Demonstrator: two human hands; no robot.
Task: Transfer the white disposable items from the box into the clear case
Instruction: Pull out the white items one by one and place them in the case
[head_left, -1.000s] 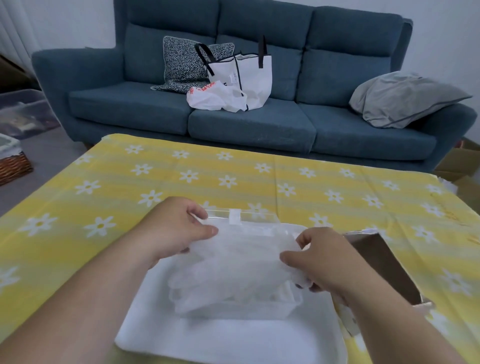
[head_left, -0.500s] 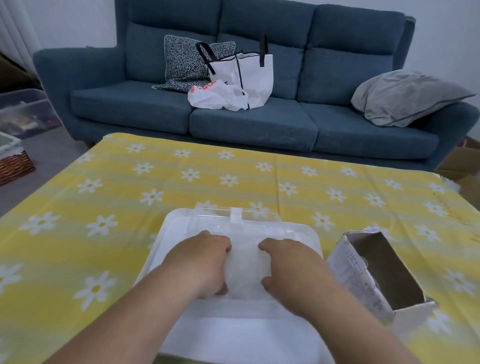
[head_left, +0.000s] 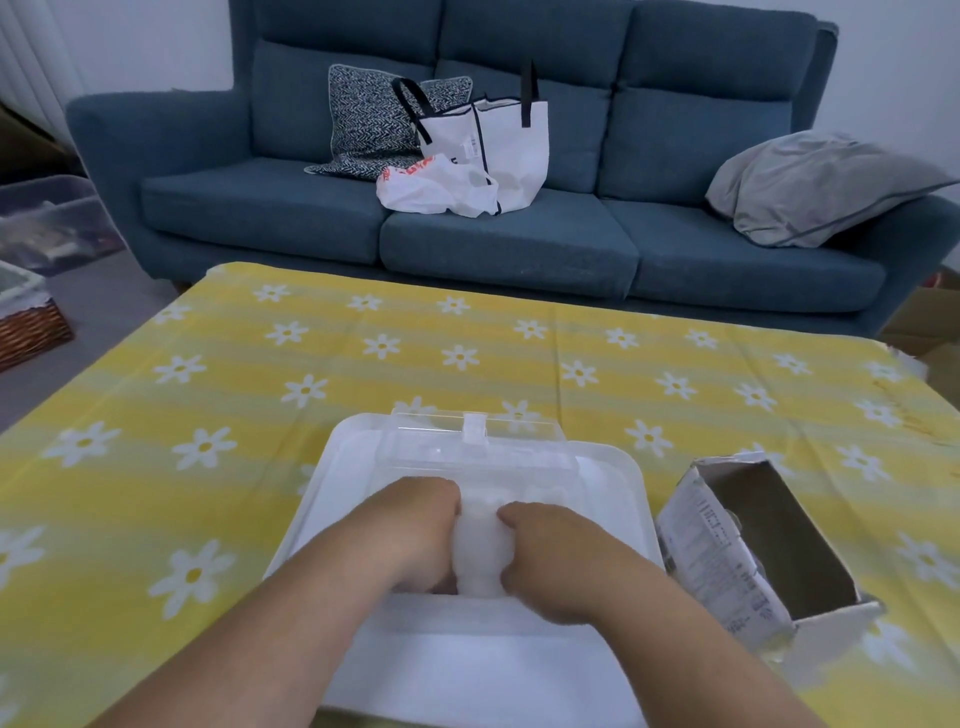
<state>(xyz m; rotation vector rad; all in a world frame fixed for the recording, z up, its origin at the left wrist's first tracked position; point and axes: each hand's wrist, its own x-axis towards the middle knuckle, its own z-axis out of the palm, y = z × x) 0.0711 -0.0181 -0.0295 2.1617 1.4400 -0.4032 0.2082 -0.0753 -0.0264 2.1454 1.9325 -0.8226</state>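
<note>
A wad of thin white disposable gloves (head_left: 480, 551) sits inside the clear case (head_left: 519, 460), whose lid (head_left: 470, 422) stands open at the far side. The case rests on a white tray (head_left: 348, 467) on the yellow daisy tablecloth. My left hand (head_left: 415, 530) and my right hand (head_left: 556, 564) are both down in the case, fingers curled round the wad and squeezing it between them. The fingertips are hidden. The torn cardboard box (head_left: 722, 540) lies open to the right of the tray, and its dark inside shows nothing.
The table (head_left: 363, 364) stretches far ahead and to the left. A blue sofa (head_left: 519, 234) behind it carries a white tote bag (head_left: 488, 130), a plastic bag (head_left: 436, 187) and cushions. A wicker basket (head_left: 31, 327) stands on the floor at left.
The hands carried the loose gloves down into the case and moved closer together. They now squeeze the wad into a narrow bundle. The view tilted slightly.
</note>
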